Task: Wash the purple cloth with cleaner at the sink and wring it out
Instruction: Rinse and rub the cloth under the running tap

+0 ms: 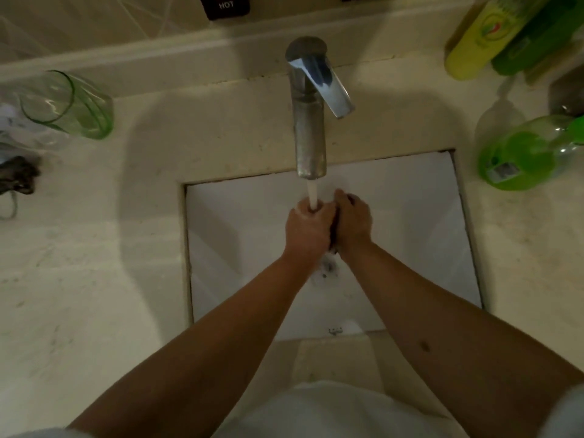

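Note:
Over the white sink, my left hand and my right hand press together around the purple cloth. Only a dark strip of the cloth shows between the palms and by the right fingertips. Water runs from the steel faucet onto my left hand's knuckles. The drain lies just below my wrists. A green bottle of cleaner lies on its side on the counter right of the sink.
A green-tinted glass lies at the back left of the beige counter, near a dark tangle. A yellow bottle and a dark green bottle stand at the back right. A black "HOT" switch sits on the wall.

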